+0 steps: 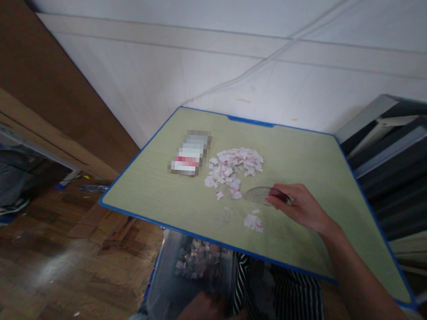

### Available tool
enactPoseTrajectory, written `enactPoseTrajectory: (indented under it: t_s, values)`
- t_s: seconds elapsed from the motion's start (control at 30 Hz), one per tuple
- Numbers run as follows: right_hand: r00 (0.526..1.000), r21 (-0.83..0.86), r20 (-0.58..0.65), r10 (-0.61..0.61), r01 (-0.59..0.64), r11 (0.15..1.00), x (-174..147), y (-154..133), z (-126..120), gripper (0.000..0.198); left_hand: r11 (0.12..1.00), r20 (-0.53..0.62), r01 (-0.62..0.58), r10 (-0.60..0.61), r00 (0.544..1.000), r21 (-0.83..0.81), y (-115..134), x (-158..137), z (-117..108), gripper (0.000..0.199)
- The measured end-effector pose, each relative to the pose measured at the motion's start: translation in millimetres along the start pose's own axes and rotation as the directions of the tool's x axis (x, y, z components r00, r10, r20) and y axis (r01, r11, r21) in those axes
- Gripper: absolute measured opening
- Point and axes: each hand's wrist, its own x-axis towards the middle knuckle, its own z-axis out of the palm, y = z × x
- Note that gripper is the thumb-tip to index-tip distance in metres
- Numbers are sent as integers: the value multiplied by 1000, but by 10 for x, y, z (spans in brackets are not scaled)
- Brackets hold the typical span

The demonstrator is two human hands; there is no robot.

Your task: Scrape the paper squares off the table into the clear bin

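My right hand point(297, 204) pinches a clear half-round protractor point(258, 195) by its right end, just above the table's surface. Left of and behind it lies a pile of small torn white paper pieces point(235, 163), some with pink marks. A smaller cluster of paper pieces point(253, 223) sits in front of the protractor. Below the table's near edge, my left hand point(207, 314) is at a translucent plastic bin point(163, 277), which holds many small pieces. That hand is dark and blurred, so its fingers do not show clearly.
The pale green table point(301, 151) has a blue rim and stands against a white wall. A pixelated flat rectangular item point(191, 153) lies left of the pile. Dark folded panels point(409, 148) lean at the right. A striped cloth point(291, 300) is below the table edge.
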Motion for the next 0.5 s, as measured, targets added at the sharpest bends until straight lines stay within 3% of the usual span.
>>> enactPoseTrajectory:
  t_s: [0.23,0.4,0.5]
  values:
    - [1000,-35,-17,-12,11,999,35,47,84,26,1000,78,8,-6,997,-23,3,-8,-2,47]
    - [994,-29,-107,2,-5,1000,41,39,68,27,1000,97,8,-7,995,-13,12,3,-21,45]
    - [999,-25,-52,0,-1,1000,45,38,82,27,1000,151,3,1,989,-25,10,10,-41,45]
